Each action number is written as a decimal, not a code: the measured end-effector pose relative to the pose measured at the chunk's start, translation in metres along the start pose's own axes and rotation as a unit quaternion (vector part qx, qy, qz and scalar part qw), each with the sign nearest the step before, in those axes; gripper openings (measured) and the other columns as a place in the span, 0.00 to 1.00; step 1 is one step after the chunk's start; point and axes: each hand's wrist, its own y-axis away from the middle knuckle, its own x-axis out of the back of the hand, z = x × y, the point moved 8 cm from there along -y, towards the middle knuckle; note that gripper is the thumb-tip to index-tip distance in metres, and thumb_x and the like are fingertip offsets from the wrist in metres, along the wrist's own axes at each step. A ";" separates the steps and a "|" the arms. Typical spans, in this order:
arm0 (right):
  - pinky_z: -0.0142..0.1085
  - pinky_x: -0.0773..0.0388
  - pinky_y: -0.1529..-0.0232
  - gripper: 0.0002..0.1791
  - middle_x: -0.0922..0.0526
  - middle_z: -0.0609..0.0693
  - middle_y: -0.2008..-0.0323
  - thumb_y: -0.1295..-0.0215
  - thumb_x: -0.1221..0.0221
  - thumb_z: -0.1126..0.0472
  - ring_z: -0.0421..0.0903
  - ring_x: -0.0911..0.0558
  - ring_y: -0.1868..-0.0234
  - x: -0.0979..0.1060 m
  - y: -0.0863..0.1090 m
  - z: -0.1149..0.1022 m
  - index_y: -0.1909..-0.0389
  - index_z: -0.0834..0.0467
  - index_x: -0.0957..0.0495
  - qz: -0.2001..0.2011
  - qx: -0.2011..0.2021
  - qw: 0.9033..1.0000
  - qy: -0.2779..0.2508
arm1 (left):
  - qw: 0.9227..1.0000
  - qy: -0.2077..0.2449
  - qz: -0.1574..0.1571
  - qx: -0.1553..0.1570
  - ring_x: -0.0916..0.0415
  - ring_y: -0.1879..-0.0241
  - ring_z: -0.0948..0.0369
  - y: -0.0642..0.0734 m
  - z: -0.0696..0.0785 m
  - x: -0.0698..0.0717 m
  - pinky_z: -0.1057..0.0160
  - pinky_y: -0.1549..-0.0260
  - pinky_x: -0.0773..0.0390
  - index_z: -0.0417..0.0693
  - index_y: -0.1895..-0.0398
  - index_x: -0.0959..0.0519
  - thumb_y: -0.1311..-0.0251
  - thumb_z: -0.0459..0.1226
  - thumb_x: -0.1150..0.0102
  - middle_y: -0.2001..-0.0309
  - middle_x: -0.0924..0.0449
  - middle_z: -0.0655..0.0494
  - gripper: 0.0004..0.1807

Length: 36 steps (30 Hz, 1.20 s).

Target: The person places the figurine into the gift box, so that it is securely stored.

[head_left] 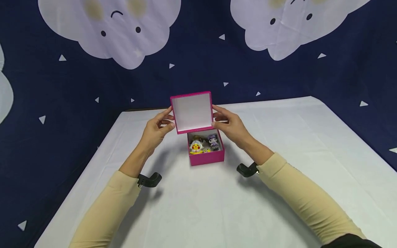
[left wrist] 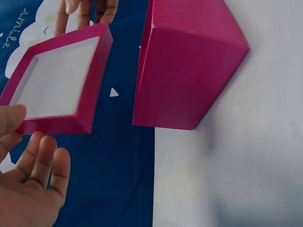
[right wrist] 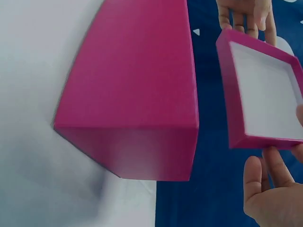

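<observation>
A pink box lid (head_left: pixel 192 113) is held up between the two hands, its white inside facing the head camera. The left hand (head_left: pixel 155 130) grips the lid's left edge with thumb and fingertips. On the opposite edge, the right hand (head_left: pixel 231 125) pinches the lid in the same way. Below and in front of the lid, the pink box (head_left: pixel 206 158) stands uncovered on the table. Inside it lie small figures: a yellow-faced one in a white hood (head_left: pixel 196 146), a purple and white one (head_left: pixel 213 141), and other small pieces partly hidden by the box wall.
A white cloth covers the table (head_left: pixel 279 193). Behind it hangs a dark blue curtain (head_left: pixel 198 62) printed with white clouds and triangles. Dark wrist-worn devices (head_left: pixel 150 180) sit at both sleeve cuffs. The box's outer walls fill much of each wrist view.
</observation>
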 end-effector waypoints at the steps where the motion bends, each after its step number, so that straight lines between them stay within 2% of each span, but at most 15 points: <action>1: 0.45 0.27 0.41 0.33 0.25 0.58 0.42 0.38 0.41 0.63 0.51 0.26 0.43 0.002 0.000 0.000 0.32 0.45 0.37 0.002 0.001 1.000 -0.005 | 1.000 0.000 -0.001 0.000 0.29 0.49 0.58 0.000 0.000 -0.001 0.68 0.55 0.29 0.57 0.31 0.37 0.37 0.32 0.45 0.43 0.27 0.45 0.31; 4: 0.48 0.32 0.36 0.28 0.26 0.56 0.39 0.34 0.44 0.58 0.51 0.27 0.39 0.006 0.001 0.001 0.33 0.48 0.34 0.011 0.011 1.000 -0.023 | 1.000 0.014 -0.007 -0.003 0.30 0.43 0.54 0.000 0.000 -0.003 0.63 0.49 0.29 0.57 0.31 0.36 0.34 0.37 0.49 0.40 0.26 0.46 0.27; 8: 0.47 0.34 0.34 0.23 0.25 0.56 0.39 0.30 0.48 0.53 0.51 0.29 0.35 0.010 -0.001 0.002 0.37 0.55 0.30 0.030 0.022 0.998 -0.051 | 0.998 0.062 -0.009 -0.003 0.31 0.40 0.53 0.000 -0.004 -0.006 0.58 0.42 0.31 0.51 0.32 0.34 0.31 0.43 0.53 0.37 0.27 0.46 0.24; 14: 0.44 0.32 0.38 0.22 0.22 0.57 0.49 0.32 0.47 0.47 0.50 0.26 0.44 0.014 0.000 0.016 0.51 0.62 0.25 0.077 -0.010 0.995 -0.068 | 0.993 0.114 0.012 0.003 0.27 0.43 0.61 0.006 -0.013 -0.013 0.56 0.39 0.32 0.43 0.38 0.29 0.32 0.47 0.52 0.42 0.23 0.49 0.24; 19: 0.45 0.33 0.36 0.18 0.24 0.54 0.52 0.32 0.48 0.47 0.48 0.27 0.46 0.014 0.004 0.026 0.58 0.59 0.26 0.091 -0.032 0.992 -0.085 | 0.987 0.155 0.026 0.021 0.27 0.44 0.65 0.009 -0.019 -0.019 0.58 0.37 0.33 0.40 0.40 0.29 0.32 0.46 0.51 0.47 0.21 0.55 0.24; 24: 0.44 0.33 0.35 0.16 0.23 0.58 0.45 0.32 0.48 0.47 0.49 0.26 0.43 0.013 0.006 0.028 0.63 0.56 0.26 0.095 -0.031 0.991 -0.090 | 0.982 0.178 0.042 0.038 0.28 0.44 0.66 0.009 -0.024 -0.022 0.59 0.36 0.34 0.39 0.38 0.30 0.32 0.44 0.51 0.39 0.27 0.46 0.24; 27: 0.43 0.33 0.36 0.18 0.23 0.58 0.43 0.32 0.48 0.47 0.48 0.26 0.42 0.010 0.006 0.028 0.62 0.60 0.25 0.094 -0.029 0.991 -0.093 | 0.981 0.180 0.052 0.049 0.28 0.45 0.67 0.010 -0.027 -0.023 0.62 0.38 0.32 0.39 0.38 0.29 0.33 0.43 0.49 0.37 0.28 0.46 0.24; 30: 0.42 0.33 0.36 0.21 0.22 0.55 0.42 0.33 0.46 0.48 0.45 0.27 0.43 0.008 0.008 0.030 0.55 0.63 0.24 0.088 -0.034 0.991 -0.097 | 0.981 0.176 0.057 0.056 0.28 0.46 0.67 0.011 -0.031 -0.024 0.66 0.40 0.31 0.40 0.38 0.29 0.34 0.41 0.47 0.38 0.28 0.49 0.23; 36: 0.41 0.33 0.35 0.22 0.23 0.52 0.41 0.37 0.41 0.52 0.43 0.27 0.42 0.006 0.012 0.036 0.44 0.58 0.24 0.076 -0.036 0.992 -0.092 | 0.984 0.165 0.045 0.041 0.29 0.43 0.66 0.016 -0.033 -0.030 0.65 0.37 0.33 0.39 0.39 0.28 0.36 0.35 0.45 0.43 0.28 0.54 0.22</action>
